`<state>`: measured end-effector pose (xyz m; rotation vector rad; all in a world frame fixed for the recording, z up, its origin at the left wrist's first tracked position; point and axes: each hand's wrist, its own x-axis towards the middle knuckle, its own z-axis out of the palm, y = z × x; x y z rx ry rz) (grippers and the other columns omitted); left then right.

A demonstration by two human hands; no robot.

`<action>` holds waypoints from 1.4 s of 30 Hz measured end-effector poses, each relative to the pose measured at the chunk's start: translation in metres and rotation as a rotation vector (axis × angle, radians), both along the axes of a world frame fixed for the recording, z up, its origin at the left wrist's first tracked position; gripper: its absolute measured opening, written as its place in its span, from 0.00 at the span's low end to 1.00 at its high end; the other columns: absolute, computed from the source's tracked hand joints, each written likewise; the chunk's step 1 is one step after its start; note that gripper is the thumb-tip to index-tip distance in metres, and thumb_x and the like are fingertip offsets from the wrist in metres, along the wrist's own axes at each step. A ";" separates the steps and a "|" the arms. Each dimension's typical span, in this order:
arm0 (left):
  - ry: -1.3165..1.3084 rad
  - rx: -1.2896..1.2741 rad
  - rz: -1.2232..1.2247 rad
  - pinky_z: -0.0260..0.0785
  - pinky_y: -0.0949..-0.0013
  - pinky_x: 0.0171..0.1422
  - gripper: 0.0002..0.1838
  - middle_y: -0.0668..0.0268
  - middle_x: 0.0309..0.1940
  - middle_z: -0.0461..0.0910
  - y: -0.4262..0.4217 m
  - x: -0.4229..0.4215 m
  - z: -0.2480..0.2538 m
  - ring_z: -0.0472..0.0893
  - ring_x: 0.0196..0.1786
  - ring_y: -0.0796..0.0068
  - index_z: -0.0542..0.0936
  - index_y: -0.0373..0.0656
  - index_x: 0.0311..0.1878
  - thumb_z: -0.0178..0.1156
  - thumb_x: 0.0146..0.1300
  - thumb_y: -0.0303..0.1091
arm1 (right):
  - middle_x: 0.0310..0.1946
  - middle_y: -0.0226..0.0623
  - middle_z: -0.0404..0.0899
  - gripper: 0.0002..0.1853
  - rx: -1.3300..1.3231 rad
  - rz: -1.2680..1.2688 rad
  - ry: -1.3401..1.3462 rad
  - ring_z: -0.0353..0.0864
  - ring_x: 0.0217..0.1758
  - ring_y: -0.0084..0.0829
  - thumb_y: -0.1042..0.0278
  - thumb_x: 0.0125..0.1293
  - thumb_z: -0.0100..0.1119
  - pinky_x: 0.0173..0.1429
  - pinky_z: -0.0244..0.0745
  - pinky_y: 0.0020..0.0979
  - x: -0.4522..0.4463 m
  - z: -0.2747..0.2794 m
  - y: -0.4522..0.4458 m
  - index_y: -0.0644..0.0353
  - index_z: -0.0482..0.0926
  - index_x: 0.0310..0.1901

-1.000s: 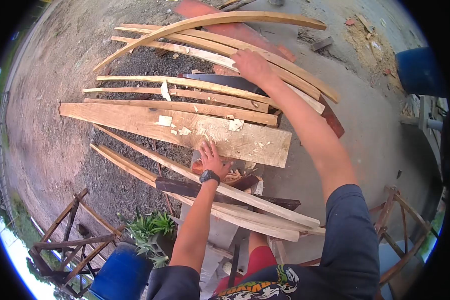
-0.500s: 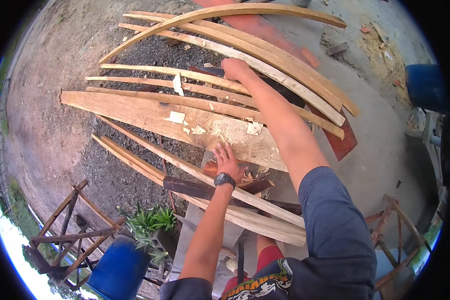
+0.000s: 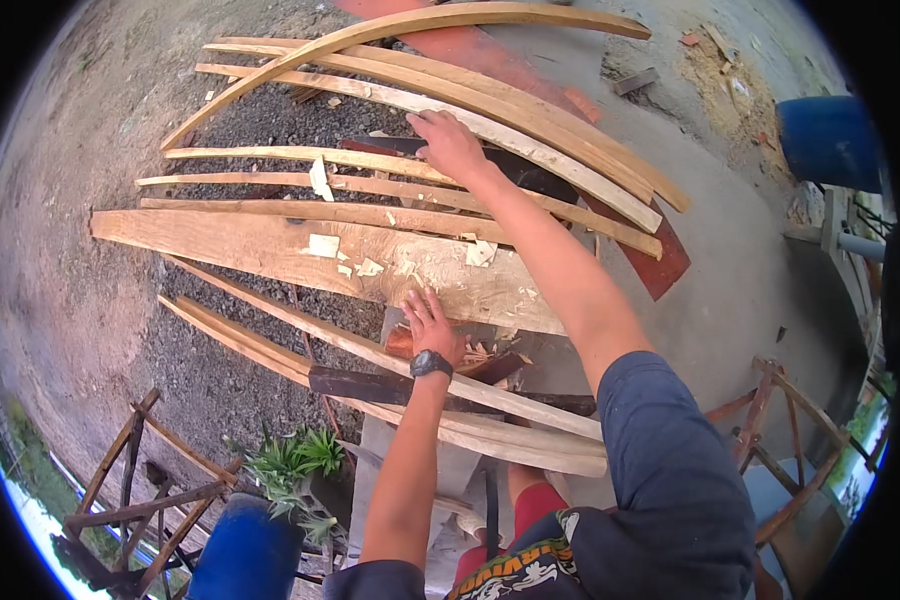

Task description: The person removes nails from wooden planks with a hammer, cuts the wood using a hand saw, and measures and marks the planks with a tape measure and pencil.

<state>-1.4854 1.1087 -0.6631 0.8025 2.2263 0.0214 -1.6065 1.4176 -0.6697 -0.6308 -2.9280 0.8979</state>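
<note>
My left hand [image 3: 436, 330], with a black watch [image 3: 431, 363] on its wrist, rests with fingers spread on the near edge of a wide wooden plank [image 3: 270, 243]. Pale wood chips [image 3: 323, 246] are scattered on the plank. Farther out, my right hand [image 3: 450, 147] is apart from any grip, its fingers extended near a pale strip [image 3: 530, 150] and just beyond a thinner strip [image 3: 300, 153]. Other long strips lie on both sides of the plank. A curved strip [image 3: 450, 17] crosses over several at the far side.
Blue barrels stand at the right [image 3: 828, 143] and lower left [image 3: 247, 550]. Wooden trestles are at the lower left [image 3: 150, 505] and lower right [image 3: 760, 430]. A green plant [image 3: 295, 462] is near the left barrel. A dark beam [image 3: 370, 387] crosses under the near strips.
One thin strip's near end has shifted right, away from the plank, alongside the far strips. My right hand moved left from the far strips, and its fingers are now extended.
</note>
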 end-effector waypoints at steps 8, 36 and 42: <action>0.077 0.018 -0.049 0.32 0.38 0.85 0.65 0.25 0.78 0.34 0.001 0.007 -0.010 0.33 0.81 0.21 0.41 0.23 0.79 0.74 0.55 0.49 | 0.78 0.49 0.58 0.42 0.736 -0.220 -0.291 0.55 0.80 0.61 0.38 0.65 0.64 0.73 0.56 0.75 0.205 0.023 0.074 0.34 0.60 0.79; 0.128 -0.021 -0.064 0.34 0.37 0.85 0.67 0.25 0.79 0.35 0.001 0.009 -0.008 0.34 0.80 0.20 0.40 0.25 0.80 0.75 0.54 0.52 | 0.45 0.47 0.87 0.23 0.336 -0.092 -0.472 0.89 0.48 0.47 0.55 0.64 0.70 0.52 0.83 0.48 0.116 -0.034 0.064 0.61 0.81 0.54; 0.165 -0.035 0.017 0.42 0.42 0.85 0.61 0.31 0.81 0.37 0.009 0.012 -0.003 0.39 0.81 0.20 0.45 0.29 0.81 0.73 0.54 0.40 | 0.43 0.41 0.89 0.16 0.330 -0.089 -0.529 0.89 0.49 0.47 0.54 0.60 0.73 0.51 0.82 0.48 0.110 -0.015 0.063 0.50 0.86 0.47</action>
